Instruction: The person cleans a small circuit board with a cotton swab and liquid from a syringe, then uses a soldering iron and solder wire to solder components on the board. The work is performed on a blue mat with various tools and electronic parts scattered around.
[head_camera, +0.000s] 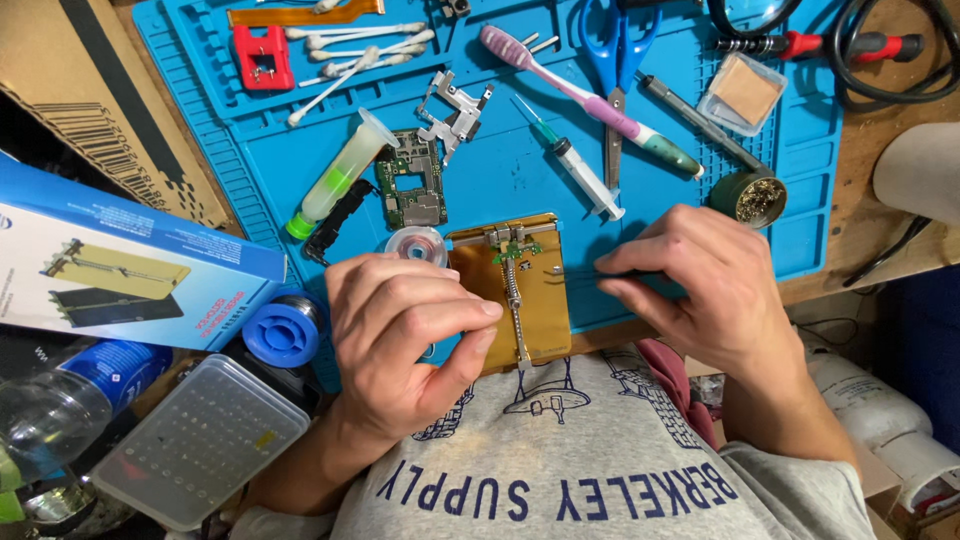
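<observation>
Blue work mat on wooden bench, tools scattered | left hand pinched closed beside gold board holder | right hand grips thin dark tool, frame center.

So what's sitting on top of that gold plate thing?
A small green circuit board is clamped on the gold holder plate, with a spring running down it. The left hand covers the plate's left edge.

The left hand sits at lower centre-left of the frame, back upward, fingers curled, thumb meeting the forefinger. The right hand lies right of centre, fingers pinched together and pointing left. Both forearms run toward the bottom edge.
</observation>
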